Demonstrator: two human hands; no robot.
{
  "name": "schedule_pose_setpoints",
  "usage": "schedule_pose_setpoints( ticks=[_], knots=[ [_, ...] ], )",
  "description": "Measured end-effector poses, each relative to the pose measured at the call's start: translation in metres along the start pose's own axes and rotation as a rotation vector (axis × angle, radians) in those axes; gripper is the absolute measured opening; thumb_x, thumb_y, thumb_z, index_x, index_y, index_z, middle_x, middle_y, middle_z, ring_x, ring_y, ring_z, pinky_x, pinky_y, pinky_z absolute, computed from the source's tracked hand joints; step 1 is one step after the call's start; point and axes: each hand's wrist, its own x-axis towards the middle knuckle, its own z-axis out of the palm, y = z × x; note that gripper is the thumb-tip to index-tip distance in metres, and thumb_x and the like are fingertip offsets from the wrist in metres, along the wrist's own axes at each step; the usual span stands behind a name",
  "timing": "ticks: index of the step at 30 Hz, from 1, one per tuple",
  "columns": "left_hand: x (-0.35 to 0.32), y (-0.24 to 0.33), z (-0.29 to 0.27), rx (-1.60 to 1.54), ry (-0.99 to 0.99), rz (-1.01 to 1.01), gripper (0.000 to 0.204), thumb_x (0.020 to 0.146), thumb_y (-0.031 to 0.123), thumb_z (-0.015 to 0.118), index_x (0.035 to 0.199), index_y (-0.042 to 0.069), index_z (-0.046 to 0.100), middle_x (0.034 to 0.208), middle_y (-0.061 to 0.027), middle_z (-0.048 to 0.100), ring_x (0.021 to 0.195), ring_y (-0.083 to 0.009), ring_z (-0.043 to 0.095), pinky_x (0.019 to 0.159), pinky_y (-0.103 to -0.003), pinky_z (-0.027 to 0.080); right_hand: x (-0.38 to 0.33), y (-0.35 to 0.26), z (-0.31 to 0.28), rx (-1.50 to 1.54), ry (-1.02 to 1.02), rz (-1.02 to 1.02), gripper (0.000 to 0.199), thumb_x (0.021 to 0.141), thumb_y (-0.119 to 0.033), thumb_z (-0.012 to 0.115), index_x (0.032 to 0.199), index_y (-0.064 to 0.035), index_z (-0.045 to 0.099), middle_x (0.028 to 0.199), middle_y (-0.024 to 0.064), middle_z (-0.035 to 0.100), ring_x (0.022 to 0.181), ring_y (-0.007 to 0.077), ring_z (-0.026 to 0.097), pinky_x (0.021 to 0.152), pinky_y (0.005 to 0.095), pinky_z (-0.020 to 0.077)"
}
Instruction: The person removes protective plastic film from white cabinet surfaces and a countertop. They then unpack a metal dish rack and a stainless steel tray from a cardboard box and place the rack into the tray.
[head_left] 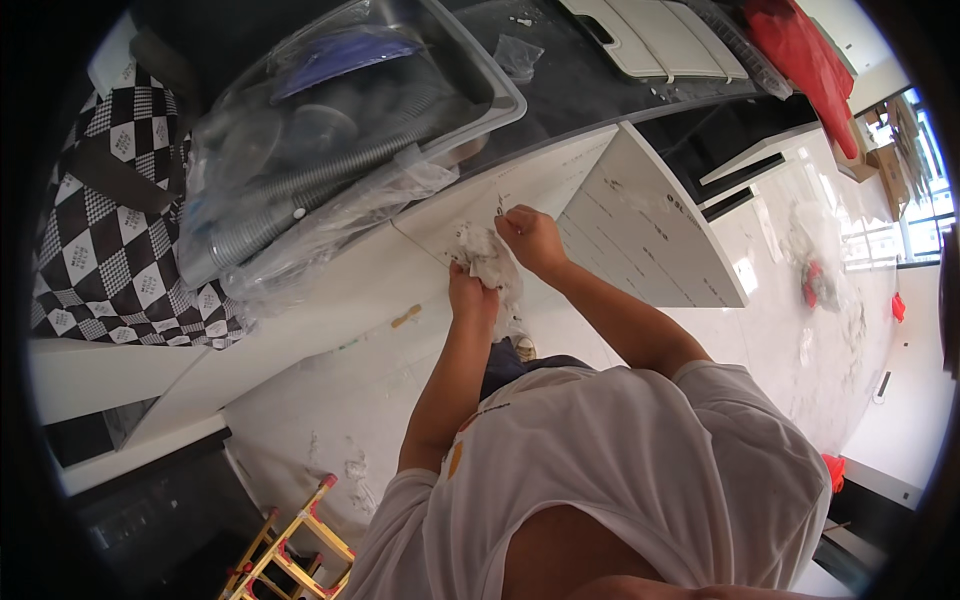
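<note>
In front of a white cabinet front (370, 265) under the dark counter, my two hands are close together. A crumpled translucent plastic bag (487, 258) hangs between them. My left hand (472, 293) is closed on the lower part of this bag. Slightly higher and to the right, my right hand (533, 240) is closed in a pinch; a tiny dark thing may be at its fingertips, too small to name. Just right of my right hand, a white cabinet door (650, 225) with printed marks stands swung out.
A metal sink (505, 100) holds plastic-wrapped parts and a grey corrugated hose (300, 205). At the left is a checkered bag (110, 220). A pale flat case (650, 40) and red plastic (800, 60) lie on the counter. A yellow stepladder (290, 555) stands lower left.
</note>
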Motion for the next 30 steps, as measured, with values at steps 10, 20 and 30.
schedule_pose_setpoints(
  ticks=[10, 20, 30],
  knots=[
    [-0.006, -0.019, -0.017, 0.025, -0.053, 0.020, 0.030, 0.098, 0.011, 0.037, 0.126, 0.009, 0.046, 0.126, -0.0107, 0.055, 0.113, -0.0268, 0.057, 0.094, -0.041, 0.052, 0.017, -0.007, -0.003, 0.091, -0.281, 0.383, 0.051, 0.081, -0.050, 0.066, 0.081, 0.0007, 0.064, 0.079, 0.0145, 0.066, 0.075, 0.0266, 0.066, 0.066, 0.0368, 0.0493],
    [-0.029, -0.052, -0.072, 0.061, 0.023, -0.105, 0.035, 0.090, -0.004, 0.036, 0.120, 0.005, 0.051, 0.116, -0.0119, 0.059, 0.105, -0.0259, 0.061, 0.087, -0.037, 0.054, -0.062, 0.082, 0.052, 0.092, -0.435, 0.515, 0.030, 0.094, -0.019, 0.048, 0.115, -0.0022, 0.061, 0.100, 0.0155, 0.067, 0.083, 0.0280, 0.065, 0.072, 0.0393, 0.0518],
    [-0.042, -0.049, -0.067, 0.249, 0.075, -0.104, 0.031, 0.088, -0.003, 0.041, 0.115, 0.008, 0.053, 0.101, -0.0065, 0.062, 0.072, -0.0125, 0.059, 0.047, -0.023, 0.040, 0.022, -0.003, -0.019, -0.210, 0.062, -0.067, 0.035, 0.076, -0.039, 0.075, 0.081, -0.0055, 0.064, 0.077, 0.0063, 0.065, 0.069, 0.0191, 0.064, 0.060, 0.0336, 0.0511]
  ],
)
